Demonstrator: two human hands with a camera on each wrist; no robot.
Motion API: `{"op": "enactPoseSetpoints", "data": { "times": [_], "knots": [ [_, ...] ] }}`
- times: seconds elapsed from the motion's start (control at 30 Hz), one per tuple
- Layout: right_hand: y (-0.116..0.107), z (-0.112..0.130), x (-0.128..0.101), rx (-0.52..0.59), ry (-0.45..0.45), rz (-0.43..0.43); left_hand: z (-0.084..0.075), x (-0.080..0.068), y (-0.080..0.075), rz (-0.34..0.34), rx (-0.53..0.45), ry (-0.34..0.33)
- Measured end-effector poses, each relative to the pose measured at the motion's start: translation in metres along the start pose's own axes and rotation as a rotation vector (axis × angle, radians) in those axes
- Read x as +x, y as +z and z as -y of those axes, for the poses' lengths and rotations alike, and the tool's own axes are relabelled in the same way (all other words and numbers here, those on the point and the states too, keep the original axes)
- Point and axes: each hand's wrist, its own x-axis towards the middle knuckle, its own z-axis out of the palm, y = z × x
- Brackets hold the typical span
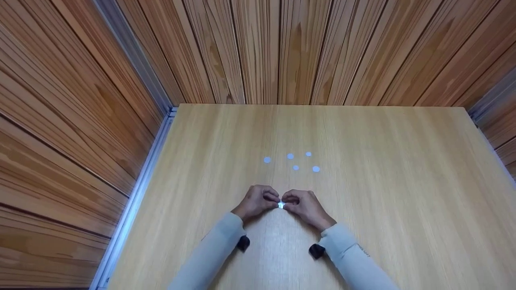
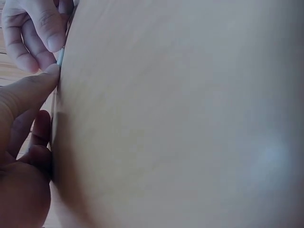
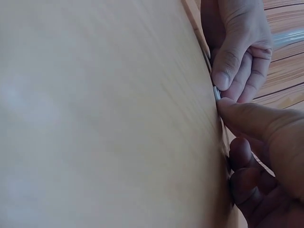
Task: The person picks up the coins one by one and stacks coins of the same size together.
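Note:
Close to the front middle of the table, both hands meet at a small, bright white piece. My left hand pinches its left side, and my right hand pinches the right side. Each wrist view shows only a thin pale edge of the piece between the two thumbs, low at the tabletop; the fingers hide the rest, and I cannot tell its kind. Beyond the hands lie several flat, round, pale discs, among them a left one, a far one and a right one.
The wooden tabletop extends around both arms. Wood-plank walls rise behind it and on the left, with a metal rail along the left table edge. Dark wrist cameras sit under the left cuff and right cuff.

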Motion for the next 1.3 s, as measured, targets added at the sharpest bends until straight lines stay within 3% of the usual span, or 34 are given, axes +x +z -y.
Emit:
{"op": "enactPoseSetpoints", "data": {
  "times": [0.43, 1.07, 1.2, 1.3],
  "knots": [
    [0.008, 0.003, -0.005, -0.009, -0.05, 0.008, 0.003, -0.01, -0.003, 0.005, -0.009, -0.014],
    [0.01, 0.005, -0.007, 0.019, -0.036, 0.067, 0.004, -0.015, -0.006, 0.023, 0.016, -0.008],
    [0.01, 0.005, -0.007, 0.01, -0.042, 0.065, 0.005, -0.012, -0.013, 0.016, 0.001, -0.029],
    [0.009, 0.005, -0.007, 0.003, -0.034, 0.067, 0.007, -0.006, -0.023, -0.027, -0.016, -0.024]
  ]
}}
